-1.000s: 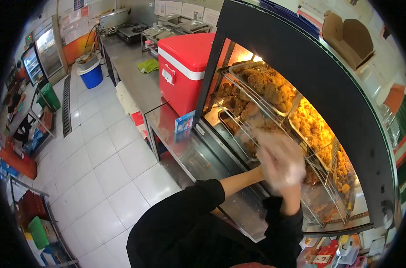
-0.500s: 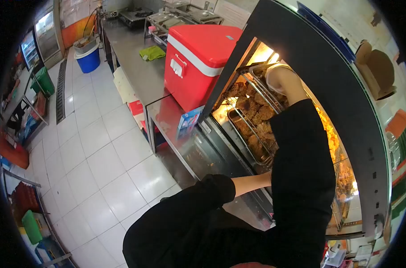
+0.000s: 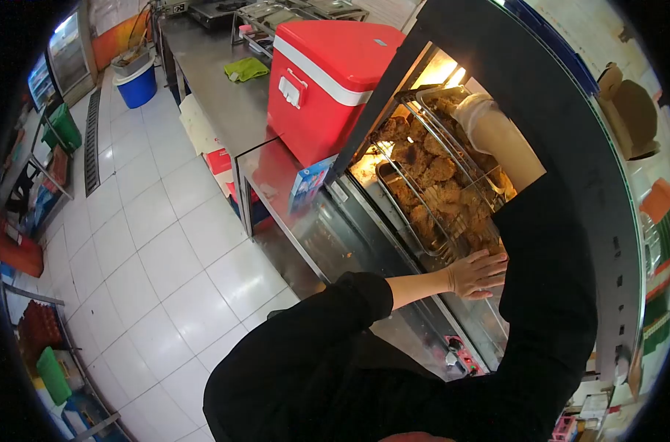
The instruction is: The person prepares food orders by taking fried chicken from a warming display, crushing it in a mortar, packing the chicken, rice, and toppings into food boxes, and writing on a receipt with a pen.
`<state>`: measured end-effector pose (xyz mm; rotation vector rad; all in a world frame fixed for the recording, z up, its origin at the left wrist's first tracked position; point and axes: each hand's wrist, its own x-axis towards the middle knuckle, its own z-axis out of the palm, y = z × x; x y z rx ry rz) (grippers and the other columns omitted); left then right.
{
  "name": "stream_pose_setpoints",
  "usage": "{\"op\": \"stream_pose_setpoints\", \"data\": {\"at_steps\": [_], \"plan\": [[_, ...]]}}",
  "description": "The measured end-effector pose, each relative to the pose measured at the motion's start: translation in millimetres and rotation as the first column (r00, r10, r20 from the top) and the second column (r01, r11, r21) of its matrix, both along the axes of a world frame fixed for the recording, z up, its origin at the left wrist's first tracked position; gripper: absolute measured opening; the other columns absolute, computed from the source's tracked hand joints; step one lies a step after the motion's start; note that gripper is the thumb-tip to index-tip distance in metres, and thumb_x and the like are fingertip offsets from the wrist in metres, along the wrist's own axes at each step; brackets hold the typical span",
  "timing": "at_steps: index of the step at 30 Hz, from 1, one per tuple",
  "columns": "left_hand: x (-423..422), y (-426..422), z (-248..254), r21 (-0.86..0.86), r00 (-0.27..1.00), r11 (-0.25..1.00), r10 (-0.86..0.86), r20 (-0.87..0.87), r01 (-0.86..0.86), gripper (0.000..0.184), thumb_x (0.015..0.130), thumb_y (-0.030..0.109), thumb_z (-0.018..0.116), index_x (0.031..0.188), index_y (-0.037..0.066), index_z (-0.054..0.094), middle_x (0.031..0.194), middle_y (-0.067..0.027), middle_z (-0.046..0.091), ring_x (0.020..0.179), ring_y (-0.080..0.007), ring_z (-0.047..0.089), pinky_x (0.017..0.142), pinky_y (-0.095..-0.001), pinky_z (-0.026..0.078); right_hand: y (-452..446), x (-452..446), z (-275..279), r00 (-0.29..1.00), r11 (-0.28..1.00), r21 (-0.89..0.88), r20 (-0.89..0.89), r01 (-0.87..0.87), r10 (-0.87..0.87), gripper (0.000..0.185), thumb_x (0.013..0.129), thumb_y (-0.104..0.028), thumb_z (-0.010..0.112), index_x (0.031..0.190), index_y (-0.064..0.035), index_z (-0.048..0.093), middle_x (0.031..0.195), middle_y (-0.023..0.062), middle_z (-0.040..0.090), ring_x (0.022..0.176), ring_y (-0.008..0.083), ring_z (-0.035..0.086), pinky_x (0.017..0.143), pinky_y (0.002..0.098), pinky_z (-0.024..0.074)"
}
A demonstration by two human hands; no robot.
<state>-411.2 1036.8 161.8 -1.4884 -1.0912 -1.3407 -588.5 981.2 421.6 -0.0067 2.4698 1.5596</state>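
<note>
My right hand, in a clear plastic glove, reaches into a lit food warmer cabinet. It is above the upper wire rack, and its fingers are hidden. Pieces of browned fried food, which look like fried chicken, lie on the rack and in the metal tray below. At the cabinet's lower opening, my left hand rests with its fingers stretched out beside the near end of the food. Nothing shows in its grasp.
A red cooler box stands on the steel counter, left of the cabinet. A green cloth lies behind it. An open cardboard box is at the upper right. A blue bucket stands on the tiled floor.
My left hand, hidden behind the right sleeve before, now shows at the cabinet opening. My right forearm has shifted right, uncovering more of the fried pieces. The view has tilted slightly.
</note>
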Motion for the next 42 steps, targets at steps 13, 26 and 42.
{"op": "stream_pose_setpoints", "data": {"at_steps": [13,26,42], "plan": [[-2.4,-6.9,4.2,-0.126,0.999,0.991,0.033,-0.016,-0.034,0.064,0.088,0.041,0.044,0.145,0.022,0.023,0.151,-0.0107,0.021,0.140,-0.0281,0.018,0.112,-0.0481,0.007,-61.2,49.2,28.6,0.987,0.990,-0.040,0.087,-0.134,0.137,0.025,0.074,-0.013,0.064,0.097,-0.0039,0.062,0.084,0.0119,0.066,0.079,0.0297,0.065,0.066,0.0383,0.0527],[-6.5,-0.8,2.3,-0.131,0.998,0.991,0.017,-0.061,-0.025,0.061,0.091,0.041,0.040,0.145,0.019,0.022,0.150,-0.0124,0.020,0.139,-0.0289,0.021,0.109,-0.0484,0.013,-12.5,19.2,18.2,0.976,0.995,0.019,0.194,0.100,-0.102,0.024,0.071,-0.024,0.066,0.085,-0.0042,0.064,0.077,0.0127,0.064,0.070,0.0285,0.063,0.060,0.0373,0.0516],[-8.3,-0.2,2.7,-0.103,0.997,0.995,-0.008,-0.073,0.001,0.055,0.094,0.036,0.029,0.145,0.018,0.023,0.147,-0.0165,0.024,0.132,-0.0395,0.029,0.104,-0.0564,0.024,-5.4,-8.8,24.3,0.943,0.996,-0.090,0.330,0.001,0.029,0.021,0.073,-0.024,0.062,0.080,-0.0042,0.066,0.074,0.0124,0.065,0.062,0.0262,0.061,0.056,0.0379,0.0496]]}}
